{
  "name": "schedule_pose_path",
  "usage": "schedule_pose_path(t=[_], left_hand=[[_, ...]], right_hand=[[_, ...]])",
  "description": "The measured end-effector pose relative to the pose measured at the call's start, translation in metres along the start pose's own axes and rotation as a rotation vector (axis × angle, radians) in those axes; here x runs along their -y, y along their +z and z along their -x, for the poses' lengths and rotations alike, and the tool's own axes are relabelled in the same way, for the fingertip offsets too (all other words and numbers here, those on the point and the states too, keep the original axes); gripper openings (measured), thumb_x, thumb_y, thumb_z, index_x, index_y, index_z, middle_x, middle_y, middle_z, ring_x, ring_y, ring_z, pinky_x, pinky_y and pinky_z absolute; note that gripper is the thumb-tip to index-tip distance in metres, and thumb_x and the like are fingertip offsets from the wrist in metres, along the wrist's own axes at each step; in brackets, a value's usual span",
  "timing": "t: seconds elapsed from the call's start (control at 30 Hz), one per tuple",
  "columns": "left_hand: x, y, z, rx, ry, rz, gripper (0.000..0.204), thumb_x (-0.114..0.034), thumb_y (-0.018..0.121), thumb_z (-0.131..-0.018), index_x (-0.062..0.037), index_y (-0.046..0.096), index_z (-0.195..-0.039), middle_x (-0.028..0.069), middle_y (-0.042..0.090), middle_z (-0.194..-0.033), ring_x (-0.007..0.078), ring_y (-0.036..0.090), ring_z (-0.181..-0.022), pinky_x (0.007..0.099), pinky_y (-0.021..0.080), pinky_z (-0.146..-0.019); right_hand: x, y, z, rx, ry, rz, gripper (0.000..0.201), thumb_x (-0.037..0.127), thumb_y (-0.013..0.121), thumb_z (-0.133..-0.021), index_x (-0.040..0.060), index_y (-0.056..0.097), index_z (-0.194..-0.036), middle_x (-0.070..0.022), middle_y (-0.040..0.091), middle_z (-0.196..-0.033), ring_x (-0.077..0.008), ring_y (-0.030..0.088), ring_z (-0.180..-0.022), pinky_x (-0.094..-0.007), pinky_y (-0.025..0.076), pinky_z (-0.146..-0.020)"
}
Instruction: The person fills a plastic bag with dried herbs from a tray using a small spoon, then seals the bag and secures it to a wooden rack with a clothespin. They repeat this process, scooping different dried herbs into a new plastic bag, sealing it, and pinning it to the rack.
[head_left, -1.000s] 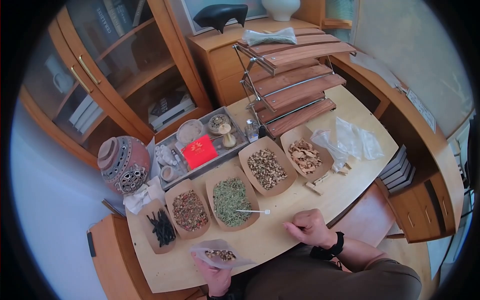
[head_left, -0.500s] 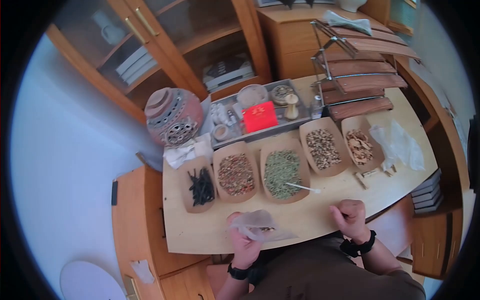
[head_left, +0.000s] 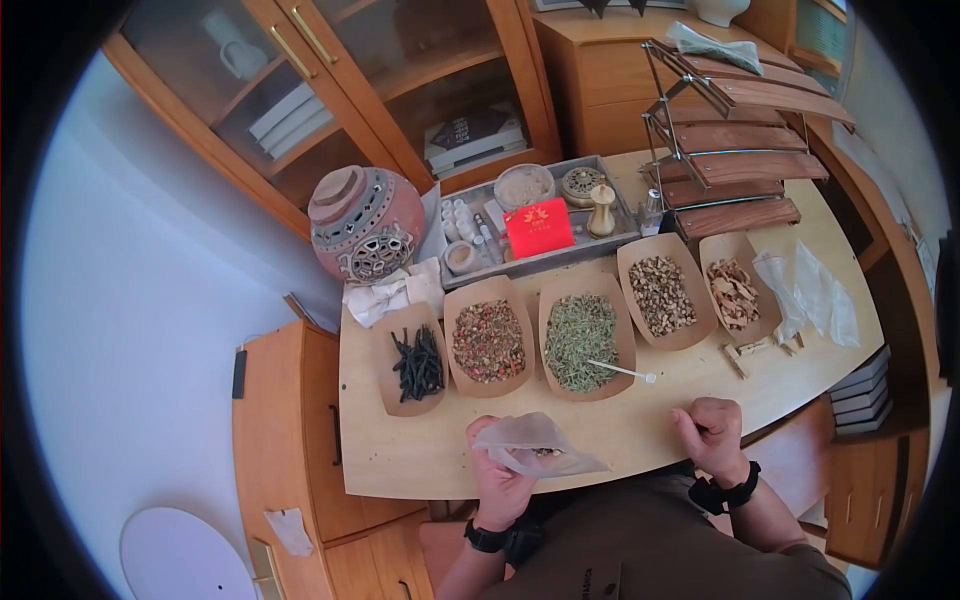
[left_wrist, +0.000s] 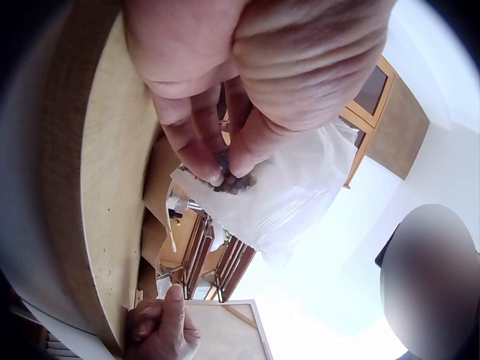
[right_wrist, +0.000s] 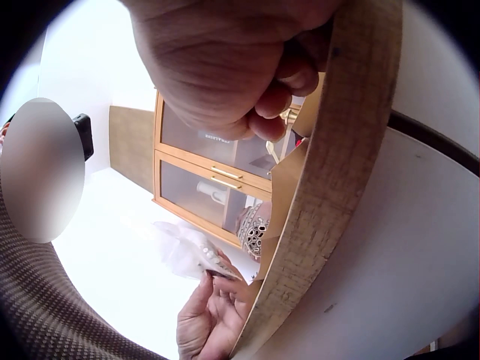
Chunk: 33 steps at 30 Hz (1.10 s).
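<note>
The left hand [head_left: 502, 485] holds a thin whitish pouch [head_left: 535, 440] near the table's front edge; its thumb and fingers pinch the pouch in the left wrist view, with dark bits showing inside. The right hand [head_left: 712, 435], fingers curled and empty, is at the front edge further right. Beyond the hands stand paper trays of black pieces [head_left: 418, 365], reddish mixed bits [head_left: 488, 342], green dried herb [head_left: 580, 340], brown-white pieces [head_left: 662, 297] and tan chips [head_left: 733, 293]. A small white spoon [head_left: 625, 371] lies over the green herb tray's rim.
Behind the trays is a grey tray [head_left: 490, 268] with a red packet [head_left: 539, 229] and small jars. A patterned pot [head_left: 367, 225] stands at the left. A wooden tiered rack [head_left: 745, 165], clear bags [head_left: 826, 298] and wooden clips [head_left: 741, 360] are at the right.
The head view has swung, so the table and both hands appear further right in the picture. The left hand still holds the pouch, now tilted with less of its contents showing. The right hand stays curled.
</note>
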<state>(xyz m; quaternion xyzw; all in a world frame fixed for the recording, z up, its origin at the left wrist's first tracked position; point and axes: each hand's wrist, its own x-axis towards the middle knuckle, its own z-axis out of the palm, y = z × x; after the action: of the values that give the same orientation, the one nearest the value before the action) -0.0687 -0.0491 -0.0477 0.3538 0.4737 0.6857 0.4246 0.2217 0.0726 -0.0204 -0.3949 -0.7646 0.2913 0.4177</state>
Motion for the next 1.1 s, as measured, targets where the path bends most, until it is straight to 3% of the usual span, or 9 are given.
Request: schedule_pose_path(t=[0.33,0.43,0.5,0.6,0.73,0.8,0.87,1.0,1.1], left_hand=[[-0.010,0.006,0.004,-0.083,-0.030,0.059,0.078,0.007,0.085,-0.082,-0.0094,0.035,-0.140,0.0052,0.052,-0.126,0.0153,0.059,-0.115,0.0321,0.052,-0.100],[-0.011,-0.007,0.009,0.036,0.116,-0.311,0.094,0.016,0.075,-0.082,-0.0137,0.029,-0.158,0.0052,0.051,-0.137,0.0220,0.058,-0.126,0.0425,0.054,-0.107],[-0.018,0.009,0.000,-0.077,0.014,0.012,0.088,0.012,0.080,-0.082,-0.0093,0.031,-0.152,0.0081,0.053,-0.131,0.0208,0.062,-0.119,0.0373,0.055,-0.104],[-0.040,0.031,-0.004,-0.050,-0.036,0.215,0.095,0.012,0.079,-0.082,-0.0082,0.027,-0.159,0.0092,0.054,-0.135,0.0213,0.061,-0.124,0.0385,0.056,-0.105],[-0.028,0.026,-0.004,0.020,-0.066,0.168,0.097,0.013,0.078,-0.084,-0.0065,0.024,-0.162,0.0103,0.055,-0.138,0.0215,0.061,-0.126,0.0396,0.056,-0.106],[-0.022,0.026,-0.001,0.052,-0.103,0.058,0.093,0.015,0.077,-0.083,-0.0064,0.027,-0.159,0.0102,0.056,-0.137,0.0221,0.061,-0.126,0.0411,0.055,-0.107],[-0.019,0.027,0.000,0.127,-0.117,0.066,0.088,0.014,0.075,-0.084,-0.0060,0.030,-0.157,0.0104,0.057,-0.136,0.0228,0.062,-0.125,0.0413,0.054,-0.108],[-0.029,0.031,0.003,0.202,-0.257,0.203,0.069,0.011,0.070,-0.089,-0.0047,0.040,-0.149,0.0109,0.059,-0.134,0.0254,0.062,-0.126,0.0427,0.052,-0.110],[-0.032,0.024,0.003,0.229,-0.253,0.178,0.048,0.005,0.063,-0.099,-0.0004,0.048,-0.143,0.0187,0.064,-0.134,0.0319,0.069,-0.119,0.0457,0.061,-0.097]], right_hand=[[0.002,-0.002,-0.002,0.005,-0.022,0.010,0.045,0.000,0.077,-0.088,0.0022,0.043,-0.059,-0.0115,0.041,-0.053,-0.0289,0.041,-0.045,-0.0406,0.029,-0.047],[0.001,-0.001,0.000,-0.003,-0.027,-0.003,0.044,-0.003,0.076,-0.087,0.0019,0.041,-0.060,-0.0110,0.039,-0.054,-0.0278,0.038,-0.045,-0.0397,0.027,-0.047],[0.001,-0.002,-0.001,-0.001,-0.012,-0.007,0.044,-0.001,0.077,-0.087,0.0020,0.043,-0.059,-0.0112,0.041,-0.053,-0.0285,0.040,-0.045,-0.0401,0.029,-0.047],[0.000,-0.005,0.002,0.020,-0.003,0.010,0.039,0.002,0.079,-0.087,0.0019,0.051,-0.060,-0.0109,0.045,-0.054,-0.0284,0.045,-0.046,-0.0392,0.033,-0.047],[0.034,-0.012,-0.012,0.084,0.018,-0.156,0.016,0.006,0.082,-0.087,0.0031,0.069,-0.078,-0.0091,0.056,-0.063,-0.0245,0.055,-0.055,-0.0353,0.041,-0.052],[0.056,-0.022,-0.027,0.246,-0.064,-0.219,0.015,0.012,0.085,-0.087,0.0055,0.075,-0.096,-0.0081,0.065,-0.078,-0.0225,0.064,-0.069,-0.0345,0.050,-0.060],[0.081,-0.018,-0.039,0.296,-0.126,-0.230,0.019,0.016,0.086,-0.088,0.0068,0.075,-0.100,-0.0081,0.067,-0.086,-0.0247,0.067,-0.079,-0.0371,0.054,-0.067],[0.071,0.001,-0.030,0.228,-0.239,-0.315,0.016,0.014,0.084,-0.090,0.0065,0.075,-0.100,-0.0075,0.069,-0.089,-0.0272,0.069,-0.083,-0.0384,0.056,-0.071],[0.070,-0.001,-0.031,0.192,-0.232,-0.381,0.013,0.010,0.083,-0.090,0.0063,0.075,-0.099,-0.0073,0.070,-0.091,-0.0279,0.068,-0.084,-0.0388,0.056,-0.072]])
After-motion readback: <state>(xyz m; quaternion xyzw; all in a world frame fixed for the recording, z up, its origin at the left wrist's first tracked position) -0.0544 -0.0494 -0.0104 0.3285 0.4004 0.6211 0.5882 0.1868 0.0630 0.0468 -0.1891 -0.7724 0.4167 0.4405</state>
